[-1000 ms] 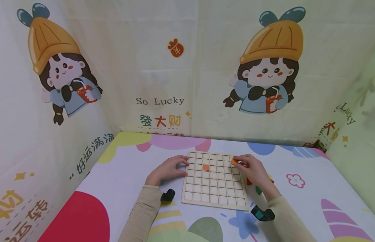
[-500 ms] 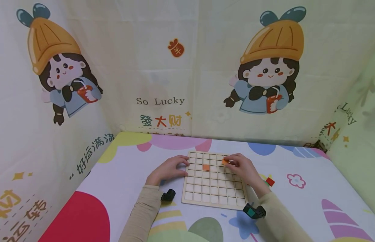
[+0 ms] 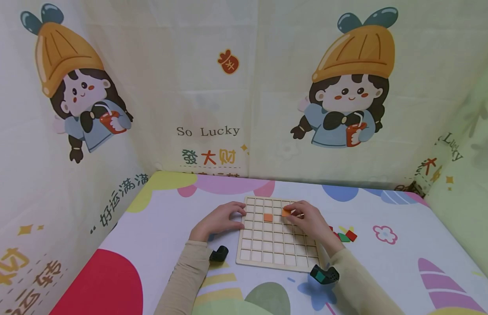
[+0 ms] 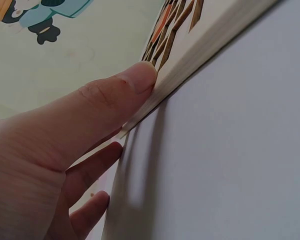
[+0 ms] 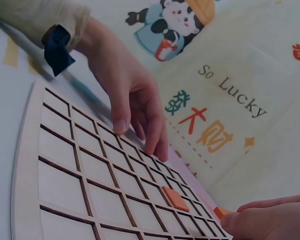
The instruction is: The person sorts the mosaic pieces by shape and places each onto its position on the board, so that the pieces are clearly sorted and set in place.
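While the left hand [image 3: 218, 220] rests fingertips against the pale wooden grid board [image 3: 267, 236], the right hand [image 3: 312, 221] pinches an orange tile [image 3: 285, 213]!
Thumb and fingers close on that tile over the board's far right part; whether it touches the grid, we can't tell. Across on the left, fingers are relaxed and parted, thumb tip on the board's edge, nothing gripped. And look at that board, flat on the patterned table [image 3: 169, 210], its square cells bordered by dark-sided strips, a second orange tile [image 3: 268, 218] sitting near the held one, red and green pieces [image 3: 346, 236] lying off the right edge.
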